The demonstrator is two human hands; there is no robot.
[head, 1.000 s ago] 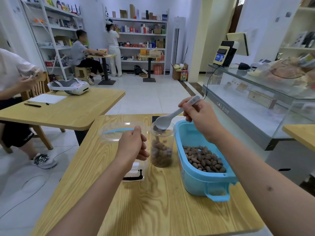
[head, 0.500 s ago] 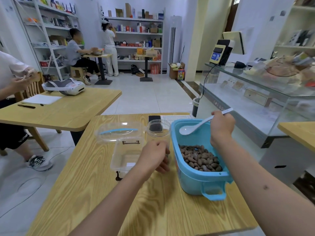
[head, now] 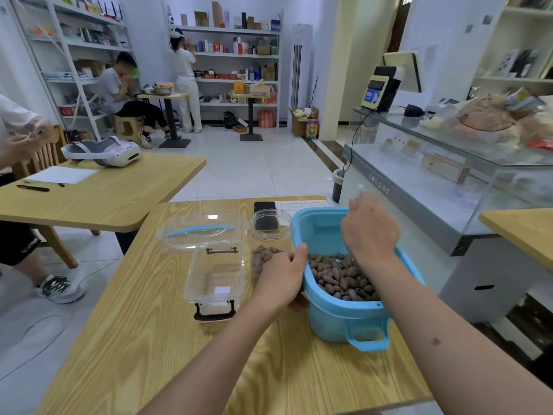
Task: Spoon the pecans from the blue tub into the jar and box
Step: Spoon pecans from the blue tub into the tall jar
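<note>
At my nine o'clock the clear box [head: 214,277] sits open on the wooden table [head: 143,339], its lid [head: 203,230] tipped back toward twelve and a black latch at its near edge; I can make out no nuts inside it. Just to its three o'clock stands the jar [head: 270,235], uncapped and partly filled with pecans. My left hand [head: 279,280] is wrapped around the jar's lower half — thumb up toward the tub rim, fingers curled round the glass-clear wall. A dark phone [head: 264,212] lies flat beyond the jar at twelve.

Touching the jar on its three o'clock side is the blue tub [head: 338,313], handle toward me, with the pecans [head: 341,274] heaped in its near half. My right hand [head: 369,232] hangs over the tub's middle, directly above the nuts, closed round the spoon handle [head: 359,191] — only a pale tip shows above the knuckles at twelve, and the bowl is hidden behind the hand. The glass counter [head: 419,187] runs along at two o'clock.
</note>
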